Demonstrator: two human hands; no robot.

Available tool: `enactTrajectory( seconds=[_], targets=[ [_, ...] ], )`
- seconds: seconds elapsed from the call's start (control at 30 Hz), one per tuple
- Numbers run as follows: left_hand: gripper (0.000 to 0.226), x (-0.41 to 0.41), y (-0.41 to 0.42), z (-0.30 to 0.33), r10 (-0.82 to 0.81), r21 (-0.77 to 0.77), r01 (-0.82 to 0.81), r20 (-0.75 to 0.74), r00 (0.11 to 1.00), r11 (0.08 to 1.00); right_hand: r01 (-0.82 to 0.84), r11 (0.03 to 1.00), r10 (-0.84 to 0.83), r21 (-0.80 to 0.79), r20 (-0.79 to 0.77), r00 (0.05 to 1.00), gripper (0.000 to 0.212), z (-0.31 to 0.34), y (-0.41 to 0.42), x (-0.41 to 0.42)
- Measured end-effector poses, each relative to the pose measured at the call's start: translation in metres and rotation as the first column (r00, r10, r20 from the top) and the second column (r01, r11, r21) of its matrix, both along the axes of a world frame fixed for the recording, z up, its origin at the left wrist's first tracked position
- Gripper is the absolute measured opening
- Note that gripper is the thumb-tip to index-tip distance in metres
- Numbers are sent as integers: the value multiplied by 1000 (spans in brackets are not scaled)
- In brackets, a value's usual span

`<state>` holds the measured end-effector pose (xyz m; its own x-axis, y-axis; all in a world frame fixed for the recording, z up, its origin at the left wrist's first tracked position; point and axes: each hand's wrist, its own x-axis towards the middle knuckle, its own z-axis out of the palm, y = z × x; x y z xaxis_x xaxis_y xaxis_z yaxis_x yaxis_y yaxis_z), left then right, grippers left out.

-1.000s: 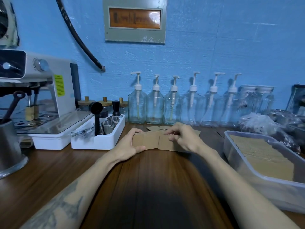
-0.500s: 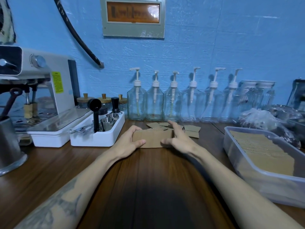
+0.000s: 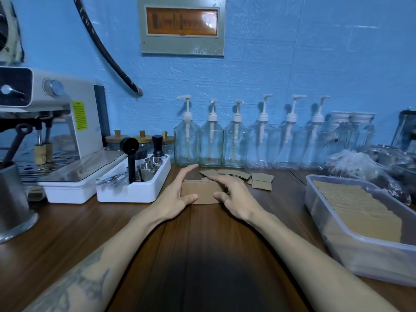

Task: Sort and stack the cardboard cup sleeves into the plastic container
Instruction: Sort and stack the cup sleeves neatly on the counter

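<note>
Sleeves sit in a small pile on the counter, squared up between both hands: the left hand grips its left end, the right hand presses straight fingers on top. Many already fill the plastic container at right; a few loose ones lie just behind the pile, not yet gathered
</note>
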<state>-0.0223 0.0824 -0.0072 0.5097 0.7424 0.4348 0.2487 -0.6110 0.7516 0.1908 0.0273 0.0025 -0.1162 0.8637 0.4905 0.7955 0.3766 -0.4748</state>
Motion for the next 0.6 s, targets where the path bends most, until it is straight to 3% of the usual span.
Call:
enactTrajectory(
  seconds=[0.3, 0.6],
  targets=[
    [38, 2, 1, -2, 84, 38, -82, -74, 994, 996, 4, 999, -3, 34, -14, 1000, 51, -2, 6, 3],
    [32, 1, 0, 0, 107, 20, -106, -49, 993, 994, -22, 998, 17, -56, -98, 995, 57, -1, 8, 11]
  ],
)
